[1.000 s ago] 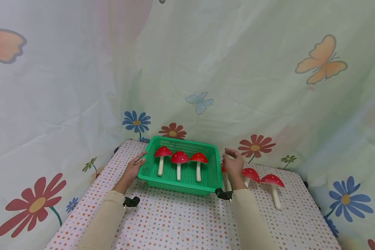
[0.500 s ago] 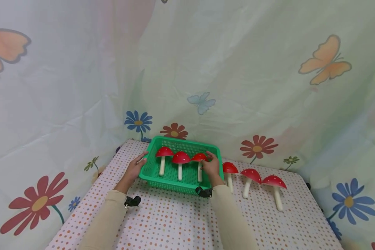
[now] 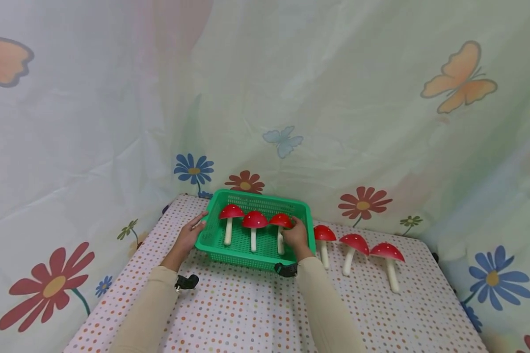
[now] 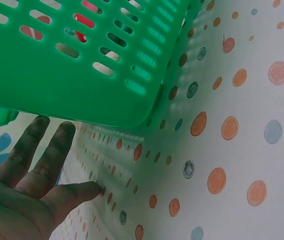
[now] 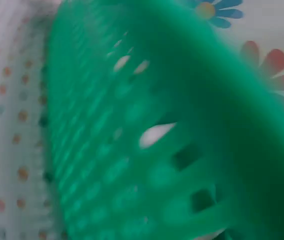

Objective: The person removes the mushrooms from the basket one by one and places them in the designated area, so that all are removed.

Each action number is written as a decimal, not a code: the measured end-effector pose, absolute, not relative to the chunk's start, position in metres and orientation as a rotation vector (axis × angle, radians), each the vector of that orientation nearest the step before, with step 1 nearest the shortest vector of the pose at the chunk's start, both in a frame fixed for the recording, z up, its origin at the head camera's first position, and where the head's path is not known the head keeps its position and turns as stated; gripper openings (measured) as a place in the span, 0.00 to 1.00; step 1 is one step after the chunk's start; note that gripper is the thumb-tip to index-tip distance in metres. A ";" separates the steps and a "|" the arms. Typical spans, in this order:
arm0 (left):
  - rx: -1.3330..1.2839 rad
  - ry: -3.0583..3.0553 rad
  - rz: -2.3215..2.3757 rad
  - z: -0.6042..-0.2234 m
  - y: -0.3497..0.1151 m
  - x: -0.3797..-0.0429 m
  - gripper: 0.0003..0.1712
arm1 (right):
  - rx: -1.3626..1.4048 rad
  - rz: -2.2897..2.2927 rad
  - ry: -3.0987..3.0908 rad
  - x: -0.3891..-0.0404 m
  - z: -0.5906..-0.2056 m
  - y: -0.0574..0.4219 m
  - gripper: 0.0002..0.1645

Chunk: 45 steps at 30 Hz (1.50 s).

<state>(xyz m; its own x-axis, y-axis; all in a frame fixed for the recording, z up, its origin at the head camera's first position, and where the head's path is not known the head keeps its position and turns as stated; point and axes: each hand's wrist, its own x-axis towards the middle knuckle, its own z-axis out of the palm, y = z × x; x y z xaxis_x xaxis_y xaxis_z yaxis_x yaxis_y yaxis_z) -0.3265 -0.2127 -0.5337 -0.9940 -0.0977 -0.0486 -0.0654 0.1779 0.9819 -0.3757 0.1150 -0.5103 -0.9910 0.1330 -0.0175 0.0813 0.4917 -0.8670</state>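
A green plastic basket (image 3: 247, 260) stands on the table with three red-capped toy mushrooms lying in it in a row: a left one (image 3: 231, 212), a middle one (image 3: 254, 220) and a right one (image 3: 280, 220). My right hand (image 3: 296, 236) reaches over the right side and grips the right mushroom between thumb and fingers at its cap and upper stem. Beside the basket's left end, my left hand (image 3: 186, 240) has its fingers straight, with fingertips at the rim. In the left wrist view those fingers (image 4: 51, 155) lie just below the basket's rim.
To the right of the basket, three more toy mushrooms lie on the dotted tablecloth (image 3: 229, 314): a near one (image 3: 324, 233), a middle one (image 3: 354, 242) and a far right one (image 3: 387, 251). A printed cloth backdrop (image 3: 335, 98) rises behind the table. The right wrist view is blurred by the basket wall (image 5: 131, 150).
My right hand has moved left from above the table mushrooms into the basket, onto the right mushroom there. The left hand has stayed at the basket's left end.
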 end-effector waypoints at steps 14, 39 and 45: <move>0.163 -2.404 -1.973 -0.533 -0.213 -0.326 0.27 | -0.250 1.298 -2.759 -0.370 -0.509 0.110 0.18; 0.181 -2.393 -1.991 -0.532 -0.214 -0.329 0.27 | -0.206 1.241 -2.647 -0.364 -0.502 0.108 0.09; 0.206 -2.382 -2.013 -0.532 -0.213 -0.328 0.26 | -0.177 1.239 -2.613 -0.367 -0.503 0.107 0.11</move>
<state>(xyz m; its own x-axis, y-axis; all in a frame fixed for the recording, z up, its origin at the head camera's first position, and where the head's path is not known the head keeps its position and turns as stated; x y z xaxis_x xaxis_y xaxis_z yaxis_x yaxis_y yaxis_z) -0.3284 -0.2129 -0.5320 -0.9912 -0.1106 -0.0729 -0.0903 0.1618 0.9827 -0.3670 0.1073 -0.5032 -0.9630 0.2119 0.1666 0.0052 0.6326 -0.7745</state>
